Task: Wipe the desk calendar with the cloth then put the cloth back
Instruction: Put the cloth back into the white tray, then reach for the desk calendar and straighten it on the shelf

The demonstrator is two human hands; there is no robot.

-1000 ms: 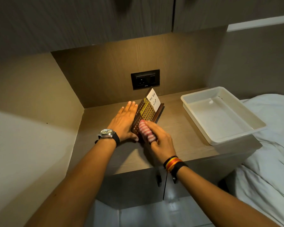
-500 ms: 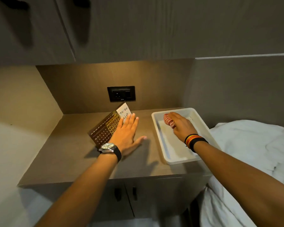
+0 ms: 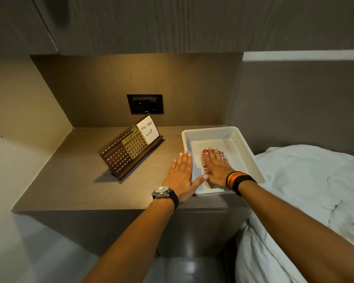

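Forearms come in from the bottom edge, so starting there. The left hand [image 3: 181, 176], the one with the silver wristwatch on a black strap [image 3: 162, 191], lies flat and spread on the grey-brown wooden bedside counter [image 3: 74, 180], fingers straight, holding nothing. Its thumb touches the near left corner of the white rectangular plastic tray [image 3: 251, 154], which looks to me like a way to keep the tray from sliding while the other hand works inside it.

The right hand [image 3: 217, 169], with the orange and black wristbands [image 3: 237, 179], is inside that tray, palm down and fingers extended over the small pink-and-white striped cloth [image 3: 204, 160]. It's pressing the cloth onto the tray floor rather than pinching it. Whether any fingertip is hooked under the fabric, I can't tell. My read is the cloth is basically back home, so only letting go is left.

Further back and off to the left, well apart from both hands, the dark brown wooden desk calendar with the gold date frame and white "To Do List" card [image 3: 129, 147] stands propped on its base, tilted back so it can be read. Behind it sits the black wall socket [image 3: 145, 103].
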